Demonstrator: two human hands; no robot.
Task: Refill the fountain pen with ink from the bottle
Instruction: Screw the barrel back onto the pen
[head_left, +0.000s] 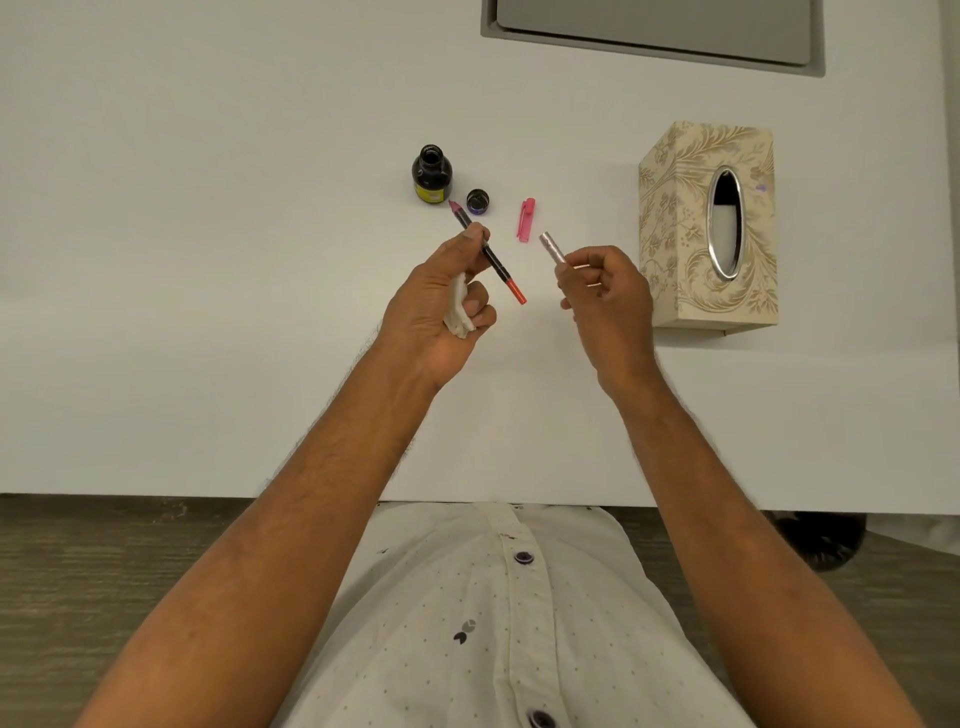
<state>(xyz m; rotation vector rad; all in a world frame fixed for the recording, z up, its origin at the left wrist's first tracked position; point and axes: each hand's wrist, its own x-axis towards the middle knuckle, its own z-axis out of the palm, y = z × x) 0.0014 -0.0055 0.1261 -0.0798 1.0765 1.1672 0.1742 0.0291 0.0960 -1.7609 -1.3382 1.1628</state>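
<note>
My left hand (441, 301) pinches the pen's inner section (485, 249), nib beyond my fingertips toward the open ink bottle (431, 174); my right hand (602, 296) grips the barrel (550, 247).

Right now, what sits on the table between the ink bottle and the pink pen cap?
In the head view, the bottle's lid lies upturned between the ink bottle and the pink pen cap. The tip of the pen in the left hand also pokes in there.

The ink bottle's (431, 175) yellow label is too small to read.
</note>
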